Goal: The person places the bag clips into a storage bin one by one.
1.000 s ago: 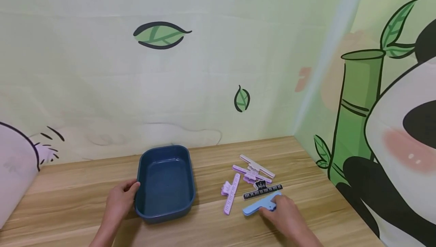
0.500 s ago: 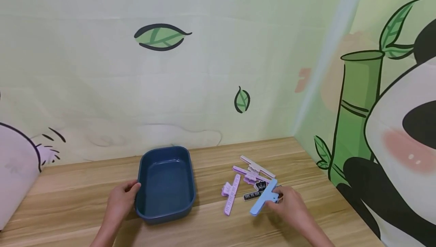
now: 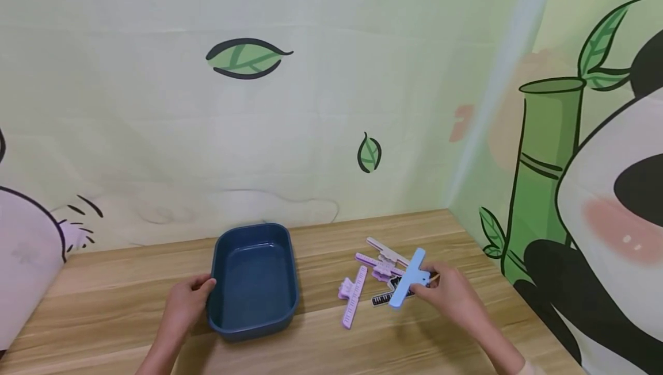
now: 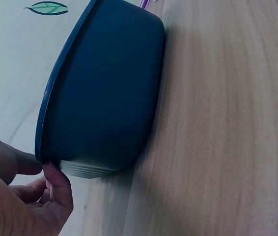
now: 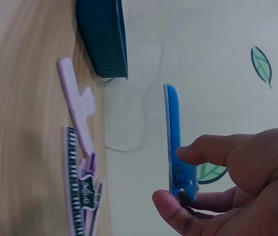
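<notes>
A long light-blue clip (image 3: pixel 409 280) is pinched between the thumb and fingers of my right hand (image 3: pixel 453 294). It is raised off the table, as the right wrist view shows, and overlaps a black piano-key clip (image 3: pixel 382 299) in the head view. My left hand (image 3: pixel 186 300) grips the rim of a dark blue rectangular bin (image 3: pixel 220 329), thumb and fingertips at its left edge. The bin stands upright on the table with a bare floor inside. Between bin and right hand lies a light purple piano-key clip (image 3: pixel 354 297), standing apart from the others.
Behind the raised clip, a purple clip (image 3: pixel 365 258) and a pale pink clip (image 3: pixel 380 245) lie overlapping. All rest on a wood-grain table (image 3: pixel 321 358). A printed backdrop (image 3: pixel 311 104) with leaves rises along the back edge, and a panda print (image 3: pixel 611 219) stands at right.
My right hand has lifted the light-blue clip from the table and turned it steeper, moving slightly away from me. The left hand stays at the bin's rim.
</notes>
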`<state>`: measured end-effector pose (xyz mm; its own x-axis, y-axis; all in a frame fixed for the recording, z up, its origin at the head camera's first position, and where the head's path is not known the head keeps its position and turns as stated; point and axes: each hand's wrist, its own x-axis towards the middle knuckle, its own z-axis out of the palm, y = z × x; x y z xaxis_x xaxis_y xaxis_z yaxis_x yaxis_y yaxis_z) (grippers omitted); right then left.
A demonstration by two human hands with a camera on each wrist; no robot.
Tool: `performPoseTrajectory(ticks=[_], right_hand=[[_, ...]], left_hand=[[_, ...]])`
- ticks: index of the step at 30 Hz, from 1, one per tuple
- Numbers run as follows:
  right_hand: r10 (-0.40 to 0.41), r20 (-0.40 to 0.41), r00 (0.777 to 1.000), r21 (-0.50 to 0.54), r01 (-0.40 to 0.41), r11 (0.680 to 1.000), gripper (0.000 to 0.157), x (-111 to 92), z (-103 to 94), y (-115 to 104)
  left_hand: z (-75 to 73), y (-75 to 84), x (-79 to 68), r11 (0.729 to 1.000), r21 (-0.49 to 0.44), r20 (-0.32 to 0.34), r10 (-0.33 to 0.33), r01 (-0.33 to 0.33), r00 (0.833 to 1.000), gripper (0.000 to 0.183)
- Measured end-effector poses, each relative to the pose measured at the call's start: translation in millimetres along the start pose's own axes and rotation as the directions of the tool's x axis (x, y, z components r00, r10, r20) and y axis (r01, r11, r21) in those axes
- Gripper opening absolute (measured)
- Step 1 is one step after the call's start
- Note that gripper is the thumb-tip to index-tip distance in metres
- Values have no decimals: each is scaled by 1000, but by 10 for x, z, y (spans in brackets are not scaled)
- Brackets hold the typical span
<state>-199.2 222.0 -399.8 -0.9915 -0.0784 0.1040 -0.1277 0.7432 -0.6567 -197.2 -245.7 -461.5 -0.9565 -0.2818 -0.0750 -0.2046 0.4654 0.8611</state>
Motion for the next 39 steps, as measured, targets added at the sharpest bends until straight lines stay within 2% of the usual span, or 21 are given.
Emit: performPoseTrajectory(ticks=[9, 19, 31, 39], right_hand=[[-21, 48, 999, 39, 19, 999, 38, 71, -100, -70], [-50, 75, 996, 34, 47, 998, 43, 102, -112, -125], [-130, 83, 988, 33, 128, 991, 39, 192, -27, -243], [-133, 105, 986, -7, 134, 991, 42, 305, 87, -423]], left_hand=[[-16, 9, -3, 1000, 2, -14, 19, -19, 1000, 40], [-19, 10, -6, 997, -70, -2, -25, 25, 1000, 40], [-17, 20, -4, 997, -77, -5, -32, 31, 999, 39], [-29, 24, 4, 997, -70, 4, -30, 30, 1000, 38]])
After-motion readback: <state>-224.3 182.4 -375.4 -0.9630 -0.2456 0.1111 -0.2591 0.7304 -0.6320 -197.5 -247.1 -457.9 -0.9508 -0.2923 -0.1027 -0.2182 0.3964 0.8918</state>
